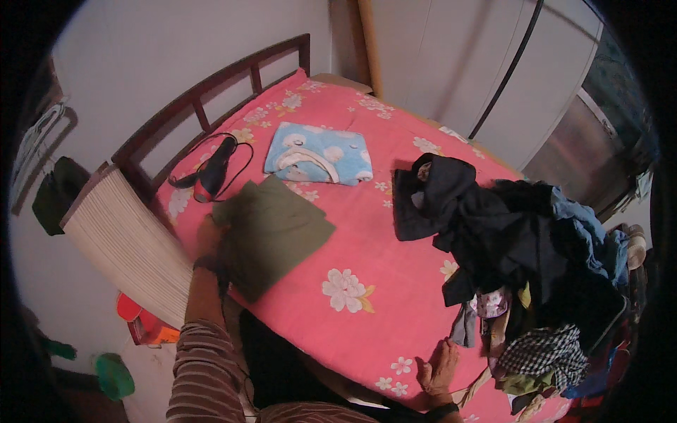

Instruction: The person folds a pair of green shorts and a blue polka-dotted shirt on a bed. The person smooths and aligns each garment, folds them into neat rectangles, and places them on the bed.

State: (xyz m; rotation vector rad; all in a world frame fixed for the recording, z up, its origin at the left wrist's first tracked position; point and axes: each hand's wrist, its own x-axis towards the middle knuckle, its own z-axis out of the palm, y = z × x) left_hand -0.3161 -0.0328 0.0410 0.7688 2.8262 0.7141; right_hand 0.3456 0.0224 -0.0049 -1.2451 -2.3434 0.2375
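My left hand (211, 235) is at the left edge of a folded olive-green cloth garment (280, 230) on the bed; its fingers are partly hidden, so its grip cannot be made out. My right hand (440, 370) rests with fingers spread on the pink floral bedsheet (381, 275), near the front edge, holding nothing. Beyond the olive garment lies a folded light-blue patterned towel or cloth (320, 153). A black hair dryer (214, 169) with its cord lies to the left of it. A heap of dark clothes (502, 248) spreads over the right side of the bed.
A black-and-white checked cloth (545, 351) and blue denim-like fabric (582, 227) belong to the heap. A dark bed headboard (201, 113) stands at the far left. Beside the bed is a cream pleated object (127, 238). Hangers (45, 127) hang on the wall.
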